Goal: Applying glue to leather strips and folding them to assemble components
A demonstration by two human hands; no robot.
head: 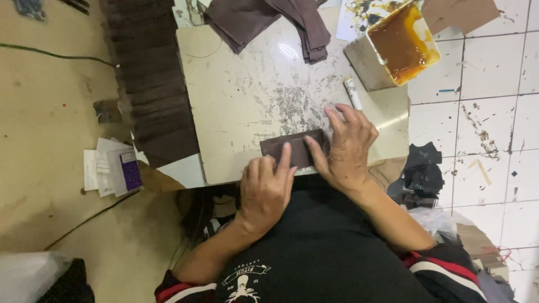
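A small dark brown rectangular piece [281,147] lies flat on the near edge of a pale, scratched work board [241,95]. My left hand [265,189] rests at the board's edge with its index finger pressing down on the piece. My right hand [347,147] lies flat over the piece's right end, fingers spread, thumb against its near edge. Neither hand grips anything.
A long overlapping row of dark brown pieces [149,73] runs along the board's left side. Folded brown pieces [269,19] lie at the far edge. An open tin of amber glue [400,42] and a white tube [352,92] sit at the right. Black scraps [422,171] lie on the tiled floor.
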